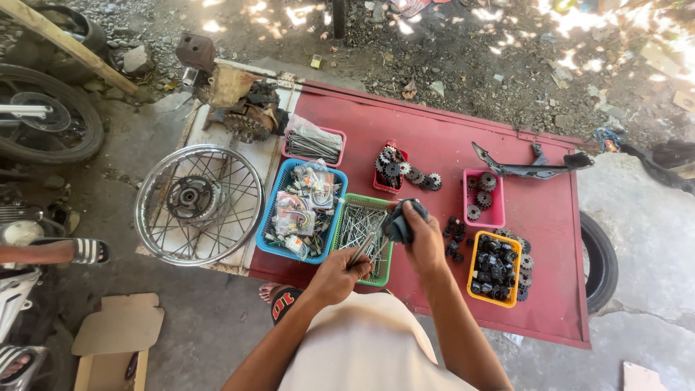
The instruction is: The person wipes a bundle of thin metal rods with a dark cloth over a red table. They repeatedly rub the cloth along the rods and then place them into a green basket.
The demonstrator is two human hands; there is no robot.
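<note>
Left hand (334, 276) clamped on a bunch of thin metal spokes (365, 248) over the green basket (362, 233); right hand (423, 242) at three o'clock, fingers wrapped round one dark rag (399, 223). Five baskets on the red bench (449, 145): one blue (269, 233), two pink, one orange (494, 269). One spoked wheel (198, 204) at nine o'clock.

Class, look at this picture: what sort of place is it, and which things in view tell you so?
Probably an open-air motorcycle repair stall. A bare spoked metal wheel lies beside a red metal table that holds small plastic baskets of dark gears and thin metal spokes, all on dirt and concrete ground.
</note>
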